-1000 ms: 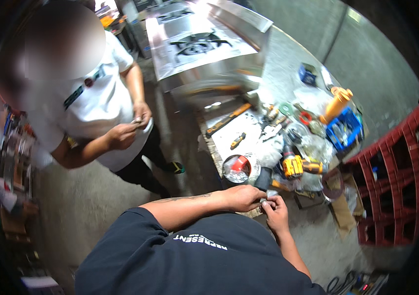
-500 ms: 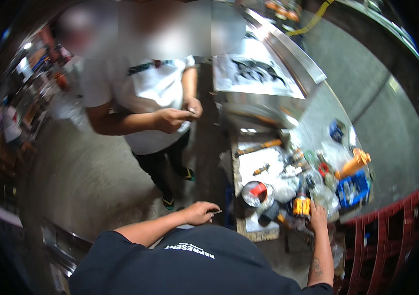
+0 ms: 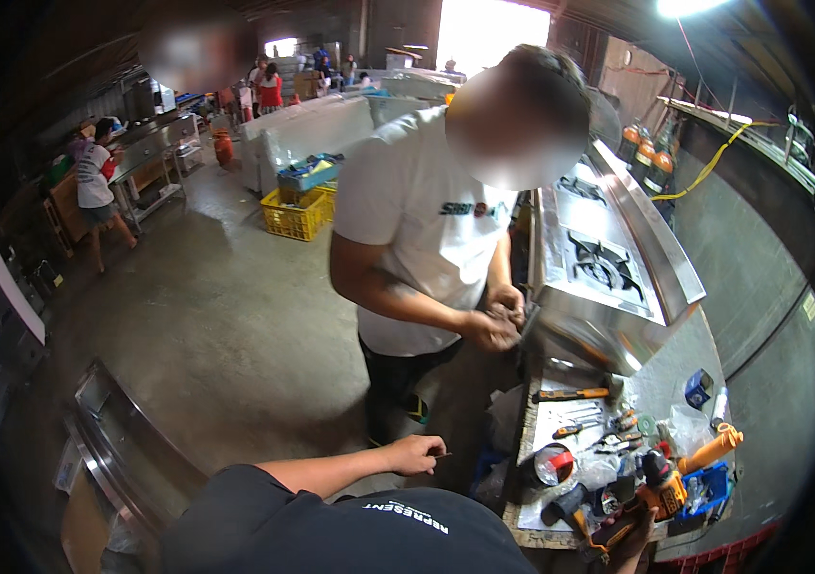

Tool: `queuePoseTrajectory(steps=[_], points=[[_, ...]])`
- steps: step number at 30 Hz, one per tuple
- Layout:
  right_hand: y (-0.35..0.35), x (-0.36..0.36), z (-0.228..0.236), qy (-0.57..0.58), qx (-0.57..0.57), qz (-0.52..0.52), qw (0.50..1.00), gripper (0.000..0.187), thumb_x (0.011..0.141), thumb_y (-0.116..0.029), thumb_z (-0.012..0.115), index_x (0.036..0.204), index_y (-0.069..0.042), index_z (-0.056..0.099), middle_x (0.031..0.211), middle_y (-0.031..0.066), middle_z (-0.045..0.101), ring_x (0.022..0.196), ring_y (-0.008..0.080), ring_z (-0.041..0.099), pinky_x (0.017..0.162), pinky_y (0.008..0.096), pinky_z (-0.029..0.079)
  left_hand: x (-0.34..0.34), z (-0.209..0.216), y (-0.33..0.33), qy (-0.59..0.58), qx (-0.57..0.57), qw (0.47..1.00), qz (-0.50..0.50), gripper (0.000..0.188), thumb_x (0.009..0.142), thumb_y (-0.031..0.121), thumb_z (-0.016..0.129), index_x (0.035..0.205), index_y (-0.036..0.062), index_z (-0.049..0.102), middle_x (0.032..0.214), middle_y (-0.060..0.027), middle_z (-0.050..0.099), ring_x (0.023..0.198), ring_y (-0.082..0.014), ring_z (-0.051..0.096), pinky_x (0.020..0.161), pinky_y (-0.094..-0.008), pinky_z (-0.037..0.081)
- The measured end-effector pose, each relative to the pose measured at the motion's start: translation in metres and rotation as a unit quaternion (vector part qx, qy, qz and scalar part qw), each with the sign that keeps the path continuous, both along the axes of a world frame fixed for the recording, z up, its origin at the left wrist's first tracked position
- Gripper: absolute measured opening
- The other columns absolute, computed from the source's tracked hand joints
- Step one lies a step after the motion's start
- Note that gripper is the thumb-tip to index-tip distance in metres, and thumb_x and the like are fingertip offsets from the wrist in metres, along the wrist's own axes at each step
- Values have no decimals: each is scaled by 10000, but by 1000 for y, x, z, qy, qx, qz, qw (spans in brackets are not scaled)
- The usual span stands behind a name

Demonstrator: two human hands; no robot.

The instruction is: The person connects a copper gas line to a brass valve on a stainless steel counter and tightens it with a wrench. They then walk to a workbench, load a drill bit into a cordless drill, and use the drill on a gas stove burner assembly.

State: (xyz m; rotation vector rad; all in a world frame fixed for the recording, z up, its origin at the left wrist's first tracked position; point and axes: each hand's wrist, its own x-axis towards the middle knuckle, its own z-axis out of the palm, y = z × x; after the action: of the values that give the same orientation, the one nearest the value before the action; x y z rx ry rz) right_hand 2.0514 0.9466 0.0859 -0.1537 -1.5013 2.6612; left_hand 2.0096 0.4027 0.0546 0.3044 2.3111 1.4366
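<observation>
My left hand (image 3: 415, 454) is in front of my torso, its fingers closed on a small thin piece (image 3: 442, 456) too small to name. At the near end of the workbench, my right hand (image 3: 635, 540) is closed round the handle of an orange and black cordless drill (image 3: 663, 490). Beside the drill lie a black-headed mallet (image 3: 565, 504) and a roll of tape (image 3: 551, 466) with red on it. Across from me, a co-worker in a white shirt (image 3: 422, 210) brings both hands (image 3: 498, 323) together on something I cannot make out.
A steel gas stove (image 3: 608, 263) stands on the far part of the bench. Closer are a hammer (image 3: 575, 393), an orange tube (image 3: 712, 448) and a blue bin (image 3: 709, 490). Yellow crates (image 3: 295, 215) sit on the floor behind; a bent metal frame (image 3: 130, 430) is at left.
The view has tilted up and swung left. My right hand has taken hold of the drill and turned it. My left hand still pinches the small piece; the co-worker's hands remain together.
</observation>
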Motion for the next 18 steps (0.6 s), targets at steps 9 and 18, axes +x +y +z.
queuePoseTrajectory(steps=[9, 18], points=[[-293, 12, 79, 143, -126, 190, 963, 611, 906, -338, 709, 1375, -33, 464, 1150, 192, 660, 956, 283, 677, 844, 455, 556, 76, 62, -116, 41, 68, 997, 1, 154, 945, 134, 631, 1055, 29, 606, 999, -73, 688, 952, -162, 701, 856, -322, 525], [-480, 89, 110, 82, -59, 341, 935, 560, 823, -285, 722, 1264, -5, 521, 963, 192, 650, 798, 292, 660, 763, 428, 567, 183, 122, -247, 93, 154, 967, 181, 121, 913, 96, 721, 1024, 62, 686, 990, -18, 680, 953, -103, 616, 871, -281, 499]])
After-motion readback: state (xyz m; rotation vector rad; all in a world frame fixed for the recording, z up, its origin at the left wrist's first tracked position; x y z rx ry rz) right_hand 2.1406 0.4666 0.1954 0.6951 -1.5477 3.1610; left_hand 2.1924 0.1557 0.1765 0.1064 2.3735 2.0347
